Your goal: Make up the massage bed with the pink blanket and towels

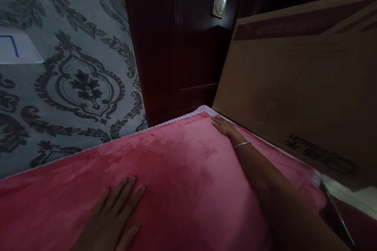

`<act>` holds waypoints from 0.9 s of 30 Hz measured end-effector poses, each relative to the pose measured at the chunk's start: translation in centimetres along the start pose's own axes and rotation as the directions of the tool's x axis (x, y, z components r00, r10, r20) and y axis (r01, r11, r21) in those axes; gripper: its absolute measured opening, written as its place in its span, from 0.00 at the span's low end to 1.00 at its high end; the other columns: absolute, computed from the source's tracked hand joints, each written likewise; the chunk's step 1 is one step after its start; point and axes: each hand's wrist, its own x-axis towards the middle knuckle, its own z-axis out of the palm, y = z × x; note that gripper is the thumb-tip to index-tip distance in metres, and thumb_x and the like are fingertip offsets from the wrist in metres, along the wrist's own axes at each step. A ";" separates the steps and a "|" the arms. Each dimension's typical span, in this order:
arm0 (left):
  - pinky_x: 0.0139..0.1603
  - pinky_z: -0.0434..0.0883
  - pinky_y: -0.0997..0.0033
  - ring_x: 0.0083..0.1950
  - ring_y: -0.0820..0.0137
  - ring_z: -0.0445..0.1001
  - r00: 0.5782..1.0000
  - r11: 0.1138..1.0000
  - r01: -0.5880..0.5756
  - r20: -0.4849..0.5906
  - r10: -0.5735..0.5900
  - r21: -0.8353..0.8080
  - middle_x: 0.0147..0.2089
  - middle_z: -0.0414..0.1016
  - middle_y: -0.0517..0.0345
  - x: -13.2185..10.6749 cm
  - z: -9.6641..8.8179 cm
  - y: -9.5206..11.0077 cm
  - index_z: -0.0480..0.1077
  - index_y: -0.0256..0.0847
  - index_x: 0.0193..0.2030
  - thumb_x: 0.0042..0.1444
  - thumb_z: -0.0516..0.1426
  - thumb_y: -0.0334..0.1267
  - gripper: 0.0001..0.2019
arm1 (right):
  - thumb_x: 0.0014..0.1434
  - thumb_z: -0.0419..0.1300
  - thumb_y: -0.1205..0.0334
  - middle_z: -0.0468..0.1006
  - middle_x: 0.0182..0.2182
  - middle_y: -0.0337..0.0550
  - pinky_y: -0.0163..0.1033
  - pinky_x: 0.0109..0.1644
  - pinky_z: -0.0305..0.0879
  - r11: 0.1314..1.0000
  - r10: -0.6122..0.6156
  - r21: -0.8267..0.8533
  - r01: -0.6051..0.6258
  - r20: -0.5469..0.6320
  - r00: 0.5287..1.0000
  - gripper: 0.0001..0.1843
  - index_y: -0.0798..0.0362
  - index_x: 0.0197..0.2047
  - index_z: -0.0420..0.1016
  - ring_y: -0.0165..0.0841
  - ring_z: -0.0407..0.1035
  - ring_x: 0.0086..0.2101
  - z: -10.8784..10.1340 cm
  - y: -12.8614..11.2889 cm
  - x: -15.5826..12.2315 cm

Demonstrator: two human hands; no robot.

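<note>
A pink plush sheet (173,188) covers a flat bed-like surface, with darker brushed patches across its pile. My left hand (108,215) lies on it near the bottom of the view, palm down, fingers spread. Stretched out toward the far corner, my right hand (223,125) rests flat near the sheet's edge, wearing a thin silvery bangle (243,144) at the wrist. Neither hand has anything in its fingers. Blue-and-white striped cloth (206,108) shows along the border at the far corner.
A large cardboard box (265,66) leans close along the right side. Behind the far corner stands a dark red wooden door or panel (194,47) with a metal fitting (220,3). Patterned wallpaper (88,66) runs along the left. Pale floor (353,194) shows at lower right.
</note>
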 end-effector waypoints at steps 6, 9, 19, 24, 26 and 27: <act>0.72 0.61 0.46 0.72 0.56 0.64 0.999 1.000 0.028 0.045 -0.027 -0.015 0.76 0.57 0.57 0.1 0.6 -0.3 0.47 0.57 0.77 0.67 0.48 0.51 0.33 | 0.74 0.33 0.44 0.52 0.75 0.46 0.61 0.71 0.51 0.999 0.045 -0.028 -0.045 0.007 0.999 0.35 0.46 0.77 0.52 0.45 0.48 0.72 -1.1 -1.6 -1.6; 0.71 0.61 0.41 0.73 0.53 0.61 0.989 0.994 0.085 0.128 -0.077 -0.064 0.76 0.56 0.56 0.2 1.2 -0.7 0.56 0.55 0.75 0.67 0.46 0.53 0.30 | 0.73 0.36 0.40 0.50 0.75 0.45 0.61 0.72 0.48 0.997 0.075 -0.038 -0.074 0.007 0.997 0.35 0.42 0.77 0.53 0.46 0.46 0.72 -1.4 -1.4 -5.3; 0.70 0.60 0.37 0.74 0.49 0.60 0.960 0.982 0.147 0.257 -0.113 -0.117 0.73 0.63 0.45 2.5 0.7 -1.2 0.67 0.41 0.69 0.64 0.42 0.55 0.34 | 0.73 0.38 0.43 0.48 0.76 0.40 0.58 0.72 0.48 0.949 0.293 -0.124 -0.290 0.003 0.956 0.33 0.39 0.77 0.49 0.43 0.46 0.72 -2.2 8.4 -22.0; 0.71 0.59 0.38 0.75 0.49 0.58 0.956 0.973 0.192 0.248 -0.156 -0.130 0.74 0.60 0.44 3.0 0.0 -0.5 0.65 0.39 0.71 0.65 0.43 0.52 0.32 | 0.73 0.39 0.52 0.57 0.72 0.55 0.68 0.67 0.51 0.885 0.448 -0.109 -0.453 -0.066 0.892 0.31 0.48 0.74 0.58 0.53 0.51 0.70 -4.2 7.6 -24.0; 0.72 0.58 0.39 0.75 0.52 0.57 0.952 0.964 0.211 0.259 -0.164 -0.163 0.75 0.59 0.45 3.0 -0.7 0.1 0.63 0.41 0.71 0.66 0.44 0.50 0.31 | 0.73 0.40 0.52 0.55 0.73 0.57 0.68 0.69 0.49 0.916 0.378 -0.091 -0.390 -0.122 0.918 0.31 0.49 0.75 0.58 0.53 0.49 0.71 -4.3 4.3 -23.6; 0.73 0.58 0.39 0.75 0.53 0.58 0.948 0.959 0.215 0.274 -0.159 -0.187 0.75 0.60 0.45 3.0 -1.2 0.3 0.63 0.42 0.72 0.67 0.45 0.49 0.30 | 0.73 0.41 0.52 0.54 0.73 0.55 0.66 0.70 0.49 0.946 0.305 -0.075 -0.316 -0.131 0.943 0.31 0.48 0.75 0.56 0.52 0.48 0.71 -4.2 2.0 -23.3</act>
